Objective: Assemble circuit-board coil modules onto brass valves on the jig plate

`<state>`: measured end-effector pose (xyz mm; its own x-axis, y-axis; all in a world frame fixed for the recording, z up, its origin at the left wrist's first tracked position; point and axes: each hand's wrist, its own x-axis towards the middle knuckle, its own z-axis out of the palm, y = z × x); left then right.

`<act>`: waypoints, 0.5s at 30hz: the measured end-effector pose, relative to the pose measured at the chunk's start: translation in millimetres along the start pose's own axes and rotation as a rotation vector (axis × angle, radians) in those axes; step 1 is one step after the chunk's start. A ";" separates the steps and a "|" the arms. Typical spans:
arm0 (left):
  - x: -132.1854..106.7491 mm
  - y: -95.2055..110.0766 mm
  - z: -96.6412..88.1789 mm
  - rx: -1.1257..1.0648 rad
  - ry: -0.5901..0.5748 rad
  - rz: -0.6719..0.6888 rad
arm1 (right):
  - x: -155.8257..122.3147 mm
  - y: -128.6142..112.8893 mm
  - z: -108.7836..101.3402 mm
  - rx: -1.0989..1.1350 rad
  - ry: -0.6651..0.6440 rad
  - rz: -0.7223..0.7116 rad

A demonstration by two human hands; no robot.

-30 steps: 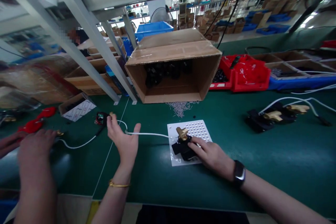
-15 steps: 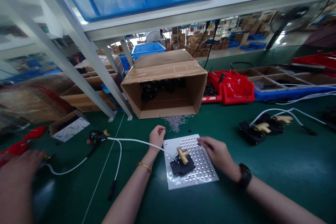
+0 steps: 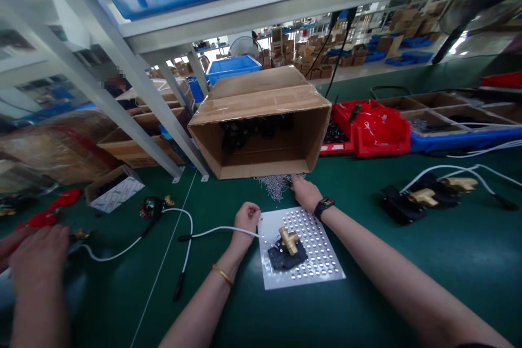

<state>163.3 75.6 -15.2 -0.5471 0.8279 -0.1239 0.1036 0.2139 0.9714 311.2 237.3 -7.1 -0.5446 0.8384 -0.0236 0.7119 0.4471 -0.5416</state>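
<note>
My left hand [image 3: 246,218] is closed in a fist at the left edge of a white perforated plate [image 3: 322,269]; what it holds is hidden. A white cable [image 3: 204,232] runs under its wrist to the left. On the plate lies a brass T-fitting [image 3: 290,239] on a black part [image 3: 281,258]. My right hand [image 3: 305,192] reaches past the plate to a pile of small metal pins [image 3: 274,185] in front of an open cardboard box [image 3: 261,160]. Its fingertips are drawn together at the pile.
Another person's hands [image 3: 36,266] work at the left by red pieces [image 3: 53,206] and a small box [image 3: 114,187]. Red bins [image 3: 379,130] stand behind on the right. More brass-and-black assemblies [image 3: 424,196] with white cables lie to the right.
My right hand left the black part and plate and moved forward to the pin pile. My left hand moved right along the white cable to the plate's edge and closed.
</note>
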 end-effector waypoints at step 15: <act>-72.6 6.1 -5.1 -0.590 -0.038 -0.261 | -112.7 -6.6 -8.3 1.127 -0.476 0.158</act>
<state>199.4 14.2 0.7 -0.4619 0.8071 -0.3677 -0.5085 0.0986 0.8554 371.5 142.5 6.2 -0.7626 0.5560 -0.3308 0.1330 -0.3656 -0.9212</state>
